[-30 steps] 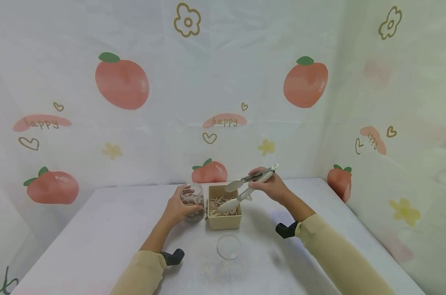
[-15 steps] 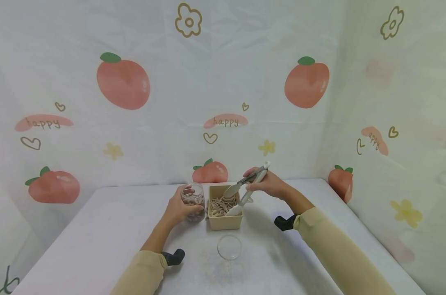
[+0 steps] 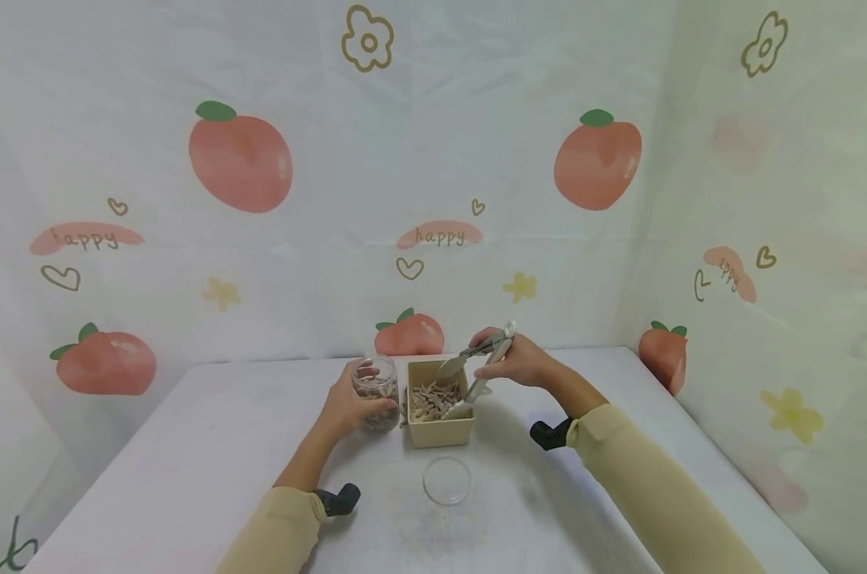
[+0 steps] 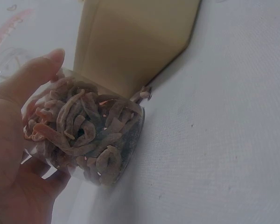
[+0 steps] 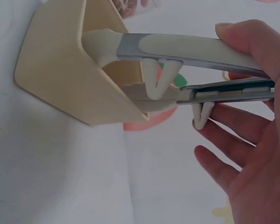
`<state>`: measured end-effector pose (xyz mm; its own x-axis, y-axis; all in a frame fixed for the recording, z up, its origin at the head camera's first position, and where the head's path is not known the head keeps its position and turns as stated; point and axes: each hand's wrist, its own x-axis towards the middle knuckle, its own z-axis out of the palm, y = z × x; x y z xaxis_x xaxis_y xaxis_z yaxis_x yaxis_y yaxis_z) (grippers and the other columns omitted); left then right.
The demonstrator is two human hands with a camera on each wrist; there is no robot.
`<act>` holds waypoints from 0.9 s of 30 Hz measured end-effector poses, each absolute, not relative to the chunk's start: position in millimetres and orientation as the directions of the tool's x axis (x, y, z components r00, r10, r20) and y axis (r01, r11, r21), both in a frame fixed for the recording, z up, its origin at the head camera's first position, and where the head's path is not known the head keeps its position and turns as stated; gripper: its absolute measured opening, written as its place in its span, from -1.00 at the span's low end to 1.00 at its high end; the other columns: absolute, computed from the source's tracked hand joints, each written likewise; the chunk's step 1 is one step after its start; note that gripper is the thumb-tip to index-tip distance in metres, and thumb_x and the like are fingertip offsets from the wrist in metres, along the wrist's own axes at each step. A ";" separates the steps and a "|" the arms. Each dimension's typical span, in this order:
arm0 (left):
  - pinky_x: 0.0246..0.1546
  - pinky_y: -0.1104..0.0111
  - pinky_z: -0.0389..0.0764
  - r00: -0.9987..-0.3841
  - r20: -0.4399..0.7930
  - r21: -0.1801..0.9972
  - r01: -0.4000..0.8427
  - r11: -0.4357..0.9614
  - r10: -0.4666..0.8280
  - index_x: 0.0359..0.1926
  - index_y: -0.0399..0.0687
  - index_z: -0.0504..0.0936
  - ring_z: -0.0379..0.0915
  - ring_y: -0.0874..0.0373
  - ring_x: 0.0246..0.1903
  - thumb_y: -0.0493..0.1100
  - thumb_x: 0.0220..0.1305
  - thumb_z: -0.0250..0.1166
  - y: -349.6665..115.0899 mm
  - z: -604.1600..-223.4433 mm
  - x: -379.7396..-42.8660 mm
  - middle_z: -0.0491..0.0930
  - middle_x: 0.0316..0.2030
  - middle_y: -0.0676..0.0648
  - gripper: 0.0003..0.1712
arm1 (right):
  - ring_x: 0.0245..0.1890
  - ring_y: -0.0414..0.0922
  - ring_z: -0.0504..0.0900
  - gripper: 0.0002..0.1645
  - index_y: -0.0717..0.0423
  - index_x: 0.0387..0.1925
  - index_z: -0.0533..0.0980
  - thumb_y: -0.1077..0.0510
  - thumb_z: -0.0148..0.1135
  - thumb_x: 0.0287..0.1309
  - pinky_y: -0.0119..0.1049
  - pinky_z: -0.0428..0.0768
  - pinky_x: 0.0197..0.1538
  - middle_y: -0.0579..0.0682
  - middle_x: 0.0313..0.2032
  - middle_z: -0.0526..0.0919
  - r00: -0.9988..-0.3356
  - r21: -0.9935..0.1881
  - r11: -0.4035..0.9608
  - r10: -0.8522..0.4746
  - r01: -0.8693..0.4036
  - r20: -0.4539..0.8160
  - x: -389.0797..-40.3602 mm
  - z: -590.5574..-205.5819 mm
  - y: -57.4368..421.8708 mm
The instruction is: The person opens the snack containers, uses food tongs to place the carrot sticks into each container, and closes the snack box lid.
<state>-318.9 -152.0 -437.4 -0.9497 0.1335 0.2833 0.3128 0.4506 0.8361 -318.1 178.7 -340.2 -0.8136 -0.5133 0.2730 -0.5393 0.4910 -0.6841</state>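
My left hand (image 3: pixel 349 405) grips a clear jar (image 3: pixel 377 391) that stands on the table; through its wall in the left wrist view show many curled, brownish strips (image 4: pixel 84 123). Right beside the jar is a beige rectangular box (image 3: pixel 441 433) with similar strips (image 3: pixel 433 399) inside. My right hand (image 3: pixel 514 360) holds white-and-grey tongs (image 3: pixel 492 355) between thumb and fingers. Both tong heads reach down into the box, spread apart in the right wrist view. Whether strips lie between the tong heads is hidden there by the box wall.
A round clear lid (image 3: pixel 446 481) lies on the white table (image 3: pixel 261 414) in front of the box. One small strip (image 4: pixel 143 94) lies at the box's foot beside the jar. A printed curtain (image 3: pixel 476 159) hangs behind the table.
My right hand has moved slightly left and lowered the tongs from above the strips down into the box. My left hand and the jar have stayed put.
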 end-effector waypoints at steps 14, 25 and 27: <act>0.24 -0.01 0.28 -0.949 0.286 0.830 0.314 0.461 0.131 0.36 -0.10 0.21 0.29 -0.07 0.25 -0.02 -0.13 0.62 -152.3 -437.4 -319.1 0.50 0.16 -0.08 0.08 | -0.33 -0.12 0.55 -0.62 0.13 -0.09 0.57 0.13 0.45 0.04 -0.19 0.53 -0.27 -0.07 -0.28 0.66 -0.845 -0.616 0.583 -0.427 -0.530 0.322 -314.6 -349.2 168.4; 0.22 -0.01 0.30 -0.948 0.288 0.840 0.318 0.440 0.135 0.36 -0.09 0.21 0.30 -0.09 0.24 -0.06 -0.12 0.61 -152.4 -436.3 -317.1 0.49 0.17 -0.10 0.06 | -0.28 -0.09 0.59 -0.65 0.13 -0.09 0.58 0.10 0.41 0.08 -0.16 0.53 -0.22 0.03 -0.23 0.69 -0.888 -0.653 0.602 -0.326 -0.460 0.325 -317.1 -356.8 160.9; 0.22 -0.01 0.30 -0.948 0.286 0.839 0.317 0.442 0.137 0.36 -0.09 0.21 0.30 -0.09 0.24 -0.05 -0.11 0.61 -152.4 -436.4 -317.0 0.48 0.17 -0.10 0.06 | -0.28 -0.10 0.60 -0.66 0.12 -0.10 0.59 0.09 0.41 0.08 -0.17 0.53 -0.22 0.00 -0.25 0.69 -0.893 -0.662 0.600 -0.308 -0.449 0.327 -318.5 -358.3 160.3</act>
<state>-317.0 -152.4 -436.4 -0.9483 0.1368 0.2864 0.3172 0.4424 0.8388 -318.5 160.3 -358.3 -0.8934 -0.3085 0.3267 -0.4492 0.5996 -0.6623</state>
